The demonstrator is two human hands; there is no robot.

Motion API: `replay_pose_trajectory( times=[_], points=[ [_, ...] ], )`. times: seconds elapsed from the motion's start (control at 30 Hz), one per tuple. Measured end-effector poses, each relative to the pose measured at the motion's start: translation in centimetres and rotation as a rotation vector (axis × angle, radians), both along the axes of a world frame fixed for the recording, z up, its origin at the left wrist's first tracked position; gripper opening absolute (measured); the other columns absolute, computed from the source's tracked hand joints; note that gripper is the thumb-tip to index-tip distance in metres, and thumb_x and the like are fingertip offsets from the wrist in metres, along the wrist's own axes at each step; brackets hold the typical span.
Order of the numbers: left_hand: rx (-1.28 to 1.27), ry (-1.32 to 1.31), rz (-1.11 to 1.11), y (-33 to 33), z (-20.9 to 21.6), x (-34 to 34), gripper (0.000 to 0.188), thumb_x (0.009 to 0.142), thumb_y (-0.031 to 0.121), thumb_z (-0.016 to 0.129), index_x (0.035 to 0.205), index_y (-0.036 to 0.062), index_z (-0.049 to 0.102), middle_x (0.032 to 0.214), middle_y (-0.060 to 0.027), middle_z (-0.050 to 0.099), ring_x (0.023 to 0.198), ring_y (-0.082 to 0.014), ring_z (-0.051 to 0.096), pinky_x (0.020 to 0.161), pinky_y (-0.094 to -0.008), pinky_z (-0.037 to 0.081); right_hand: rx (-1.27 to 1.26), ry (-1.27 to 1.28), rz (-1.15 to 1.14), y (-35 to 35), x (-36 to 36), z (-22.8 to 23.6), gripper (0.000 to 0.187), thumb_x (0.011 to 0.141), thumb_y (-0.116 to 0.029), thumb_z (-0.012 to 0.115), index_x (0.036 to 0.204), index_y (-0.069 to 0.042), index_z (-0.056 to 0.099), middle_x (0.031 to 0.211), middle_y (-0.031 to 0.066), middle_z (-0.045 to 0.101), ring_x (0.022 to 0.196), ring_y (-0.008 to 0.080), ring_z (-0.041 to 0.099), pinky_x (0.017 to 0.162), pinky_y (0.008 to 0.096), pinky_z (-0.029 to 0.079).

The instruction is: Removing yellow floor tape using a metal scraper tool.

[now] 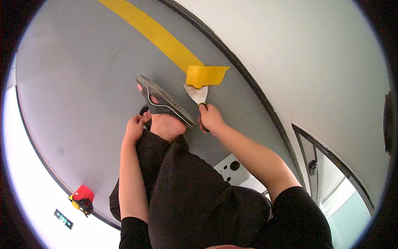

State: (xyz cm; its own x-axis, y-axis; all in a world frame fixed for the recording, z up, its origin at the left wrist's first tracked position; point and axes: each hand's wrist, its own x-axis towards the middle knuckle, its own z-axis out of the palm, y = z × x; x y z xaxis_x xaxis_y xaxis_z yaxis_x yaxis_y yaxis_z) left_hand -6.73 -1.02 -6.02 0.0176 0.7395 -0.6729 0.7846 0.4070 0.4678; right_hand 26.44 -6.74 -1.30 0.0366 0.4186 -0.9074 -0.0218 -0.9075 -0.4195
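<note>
My right hand [212,118] is closed round the dark handle of a scraper [196,94] with a broad metal blade. The blade's front edge meets a folded, loose end [209,75] of yellow floor tape. From there the tape strip [149,31] runs flat along the grey floor to the upper left. My left hand [134,128] has its fingers curled in beside my bare ankle, near a black shoe or strap; what they pinch, if anything, is hidden. My foot wears a grey slip-on sandal [166,101], tilted with its ridged sole showing.
A black skirting strip [248,81] borders the white wall on the right. Close to my right arm is a white panel with round black holes [230,168]. A black-framed door [313,166] stands at lower right. A red, yellow and black object [83,197] lies by the left wall, near a green-lit sign [63,219].
</note>
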Motion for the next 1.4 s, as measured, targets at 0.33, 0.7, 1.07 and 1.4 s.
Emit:
replay_pose_trajectory(
  times=[0.33,0.7,1.07,1.4],
  points=[
    [-0.124,-0.094,0.096,0.6,2.4,0.7,0.029,0.089,0.026,0.065,0.095,-0.0026,0.066,0.082,-0.0083,0.067,0.078,-0.0168,0.06,0.076,-0.0315,0.047,-0.07,0.002,-0.07,-1.9,-0.2,0.4,0.039,0.1,-0.036,0.039,0.096,0.001,0.049,0.067,0.012,0.056,0.047,0.0226,0.055,0.04,0.0387,0.044],
    [-0.014,0.074,-0.019,0.4,1.9,0.9,0.033,0.089,0.029,0.064,0.09,-0.0038,0.066,0.082,-0.0124,0.068,0.077,-0.0205,0.062,0.072,-0.0348,0.048,-0.187,0.07,-0.116,-1.6,-1.6,1.8,0.032,0.099,-0.034,0.038,0.095,-0.004,0.048,0.067,0.0079,0.053,0.048,0.0201,0.053,0.04,0.0372,0.043],
    [-0.071,0.005,0.019,0.6,1.8,1.8,0.034,0.089,0.032,0.065,0.095,-0.0013,0.067,0.085,-0.0097,0.069,0.08,-0.0184,0.062,0.076,-0.0344,0.048,-0.135,0.043,-0.097,-2.3,-0.9,0.4,0.041,0.099,-0.037,0.04,0.092,0.002,0.051,0.067,0.0118,0.057,0.047,0.0231,0.055,0.039,0.0396,0.043],
    [-0.116,-0.033,0.077,0.3,1.1,0.6,0.029,0.088,0.026,0.066,0.097,-0.0022,0.067,0.087,-0.0075,0.069,0.079,-0.0159,0.061,0.076,-0.0308,0.047,-0.063,-0.007,-0.145,-1.6,-0.5,0.2,0.042,0.099,-0.039,0.041,0.093,0.001,0.052,0.067,0.0123,0.057,0.048,0.0238,0.055,0.04,0.0392,0.043]
  ],
)
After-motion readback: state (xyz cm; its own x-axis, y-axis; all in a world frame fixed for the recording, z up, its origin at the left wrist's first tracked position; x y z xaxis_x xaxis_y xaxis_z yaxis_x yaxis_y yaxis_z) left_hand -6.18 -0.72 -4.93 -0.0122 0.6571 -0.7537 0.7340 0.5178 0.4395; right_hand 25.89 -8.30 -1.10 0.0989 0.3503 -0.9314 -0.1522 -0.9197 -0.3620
